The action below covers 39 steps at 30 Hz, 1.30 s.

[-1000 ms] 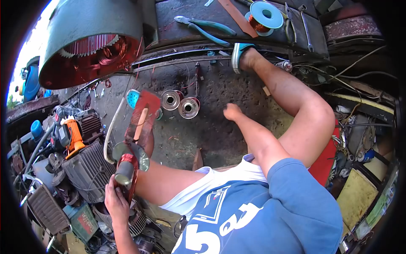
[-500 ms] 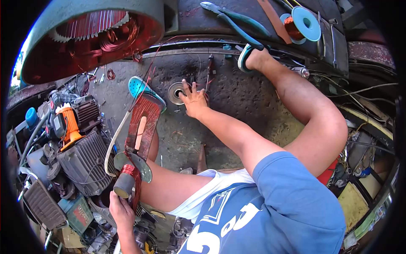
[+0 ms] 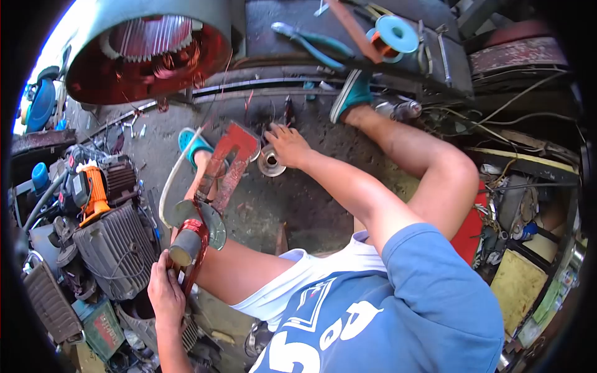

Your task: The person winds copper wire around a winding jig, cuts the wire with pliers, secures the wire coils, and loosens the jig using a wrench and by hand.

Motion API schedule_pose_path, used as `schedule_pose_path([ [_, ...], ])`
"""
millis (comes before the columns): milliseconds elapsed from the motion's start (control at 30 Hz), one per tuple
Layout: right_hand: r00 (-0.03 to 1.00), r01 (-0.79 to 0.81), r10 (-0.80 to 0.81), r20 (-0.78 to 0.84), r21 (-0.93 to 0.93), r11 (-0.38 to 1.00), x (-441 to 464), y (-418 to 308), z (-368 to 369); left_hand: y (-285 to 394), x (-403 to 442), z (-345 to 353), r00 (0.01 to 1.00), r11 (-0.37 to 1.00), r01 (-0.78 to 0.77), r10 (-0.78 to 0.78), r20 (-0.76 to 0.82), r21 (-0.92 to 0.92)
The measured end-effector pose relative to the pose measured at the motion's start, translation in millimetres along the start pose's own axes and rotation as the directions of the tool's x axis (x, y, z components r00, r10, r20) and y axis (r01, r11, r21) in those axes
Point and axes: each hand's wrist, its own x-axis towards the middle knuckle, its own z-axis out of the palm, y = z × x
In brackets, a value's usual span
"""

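My left hand [image 3: 166, 292] is closed at the lower side of a hand coil winder, beside its grey cylinder [image 3: 183, 247]. Red copper wire [image 3: 194, 227] is wound on the winder, next to a round metal flange [image 3: 215, 229]. The winder's slotted red frame [image 3: 239, 144] stretches away from me. My right hand [image 3: 290, 147] is over the floor with its fingers apart, just above a round metal disc with a centre hole [image 3: 272, 163]. Part of its thumb is hard to make out. A dark-handled tool [image 3: 289, 110] lies just beyond its fingertips.
A large motor housing [image 3: 84, 78] with copper windings stands at upper left. Pliers [image 3: 314, 45] and a wire spool [image 3: 396, 34] lie on the dark bench ahead. Motors, including a finned one [image 3: 116, 252], crowd the left. A yellow panel [image 3: 515, 292] stands on the right.
The view has shifted. The winder's frame has changed angle, and the wooden piece in it no longer shows. My right hand's fingers have moved off the disc's centre to its far side.
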Motion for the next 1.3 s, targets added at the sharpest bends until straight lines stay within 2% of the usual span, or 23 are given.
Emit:
schedule_pose_path([
  [133, 0.989, -0.060, 0.054, -0.139, -0.037, 0.998, -32.8, 33.7, -36.9, 7.5, 3.5, 3.0, 0.995, 0.996, -0.081, 0.079, -0.053, -0.023],
  [233, 0.948, 0.111, -0.073, -0.309, 0.108, 0.988, -45.3, 44.8, -77.8, 3.7, 1.1, 7.7, 0.993, 0.994, -0.105, 0.105, -0.050, -0.009],
  [267, 0.907, 0.159, -0.082, -0.413, 0.154, 0.975, -45.5, 45.7, -91.2, 3.1, -0.8, 9.3, 0.995, 0.996, -0.087, 0.086, -0.054, -0.026],
  [367, 0.708, 0.130, -0.125, -0.695, -0.046, 0.990, -43.0, 24.1, -167.7, -1.4, -3.4, 10.8, 0.996, 0.995, -0.093, 0.093, -0.018, -0.019],
  [467, 0.539, -0.081, -0.067, -0.840, -0.131, 0.988, -12.7, 9.8, -219.2, 1.5, -4.0, 10.5, 0.997, 0.997, -0.079, 0.079, 0.005, -0.005],
  [500, 0.631, -0.237, 0.045, -0.774, -0.138, 0.962, 4.1, 15.2, -218.8, 1.3, -4.2, 10.4, 0.997, 0.997, -0.075, 0.075, 0.016, 0.010],
  [567, 0.673, -0.372, 0.107, -0.732, -0.210, 0.904, 29.4, 27.5, -208.0, 1.4, -5.1, 10.4, 0.998, 0.997, -0.068, 0.067, 0.020, 0.047],
  [633, 0.778, -0.335, 0.130, -0.615, -0.229, 0.914, 36.1, 29.2, -228.5, 3.8, -4.8, 7.7, 0.996, 0.995, -0.085, 0.084, 0.018, 0.050],
  [667, 0.809, -0.311, 0.164, -0.564, -0.174, 0.935, 34.8, 31.5, -235.9, 4.8, -4.5, 5.9, 0.994, 0.991, -0.104, 0.103, 0.016, 0.081],
  [800, 0.844, -0.290, 0.177, -0.506, -0.152, 0.945, 30.6, 39.9, -252.5, 4.3, -0.6, 7.0, 0.995, 0.990, -0.097, 0.098, 0.002, 0.100],
  [900, 0.859, -0.176, 0.159, -0.487, 0.010, 0.984, -5.2, 36.0, -283.9, 8.5, 2.8, 6.5, 0.993, 0.987, -0.112, 0.115, -0.023, 0.115],
  [967, 0.719, -0.071, 0.066, -0.692, 0.021, 0.997, -34.6, 50.5, -306.8, 10.3, 4.7, 6.9, 0.996, 0.993, -0.088, 0.090, -0.020, 0.081],
  [1033, 0.578, -0.062, 0.075, -0.813, 0.048, 0.997, -63.9, 79.5, -336.1, 13.8, 7.3, 7.8, 0.996, 0.995, -0.080, 0.081, -0.024, 0.062],
  [1067, 0.487, -0.144, 0.073, -0.871, 0.003, 0.990, -80.8, 96.1, -355.5, 19.0, 8.6, 6.4, 0.998, 0.997, -0.062, 0.063, -0.020, 0.044],
  [1100, 0.436, -0.255, 0.116, -0.892, 0.001, 0.967, -93.9, 120.5, -367.9, 17.9, 8.4, 7.2, 0.998, 0.997, -0.063, 0.064, -0.022, 0.054],
  [1133, 0.395, -0.286, 0.176, -0.902, 0.061, 0.956, -104.9, 153.5, -377.8, 16.6, 9.6, 9.0, 0.997, 0.996, -0.067, 0.069, -0.025, 0.065],
  [1200, 0.398, -0.573, 0.527, -0.751, 0.246, 0.782, -129.9, 214.4, -388.8, 17.5, 11.6, 8.0, 0.997, 0.994, -0.069, 0.071, -0.023, 0.081],
  [1233, 0.317, -0.716, 0.613, -0.723, 0.242, 0.655, -140.2, 237.9, -385.1, 20.0, 11.5, 7.0, 0.998, 0.994, -0.064, 0.065, -0.017, 0.085],
  [1300, 0.264, -0.827, 0.772, -0.578, 0.275, 0.490, -160.0, 275.1, -375.5, 22.6, 12.1, 6.2, 0.998, 0.994, -0.060, 0.061, -0.012, 0.093],
])
